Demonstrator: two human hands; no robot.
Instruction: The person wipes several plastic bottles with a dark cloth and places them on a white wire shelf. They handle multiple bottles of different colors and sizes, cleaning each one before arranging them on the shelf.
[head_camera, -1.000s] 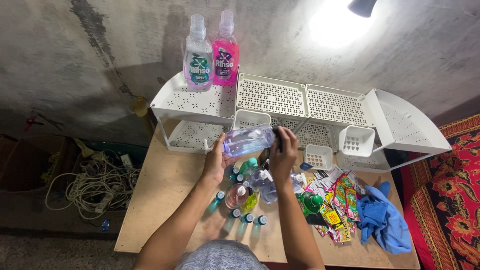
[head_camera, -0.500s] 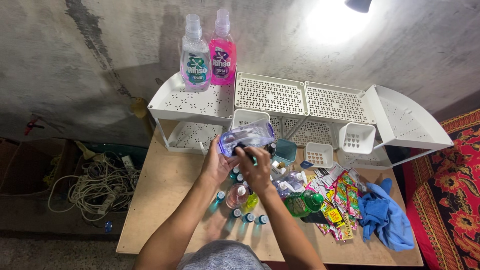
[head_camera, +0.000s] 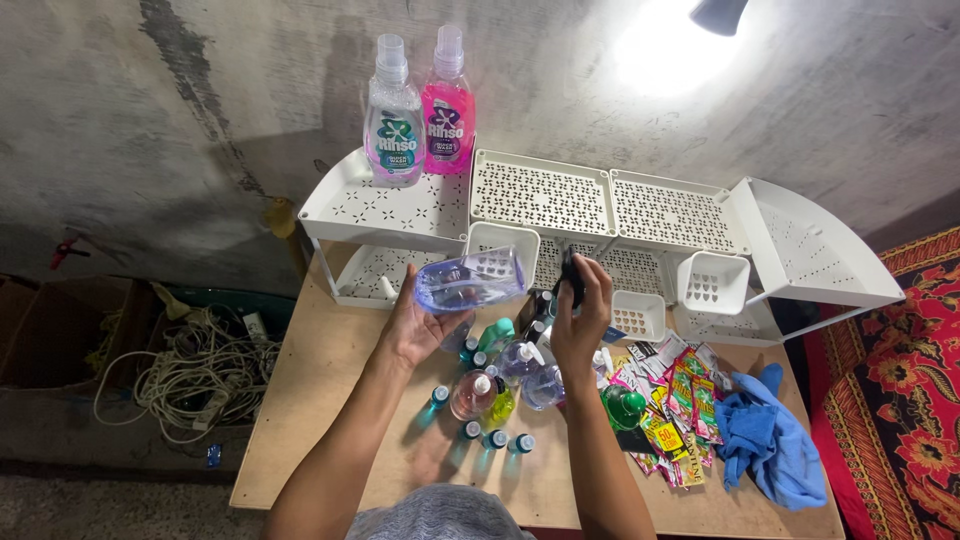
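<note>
Fingers of the left hand are curling up around the underside of a clear bottle of bluish liquid, cupping it firmly from below. The bottle is lying nearly level above the table, its long axis running left to right, its rounded base pointing left and its neck end pointing right and slightly far, toward the right hand. That hand is pinching a small dark cap or nozzle between closed fingertips, just right of the bottle's neck end; whether the two are touching is not clear.

The bottle is hovering in front of a small white bin hanging on the white rack, near the rack's front edge. Just below the hands, a cluster of small pump bottles is crowding the wooden table. Sachets and a blue cloth are lying to the right. Bare tabletop is showing on the left, running out to the left edge.
</note>
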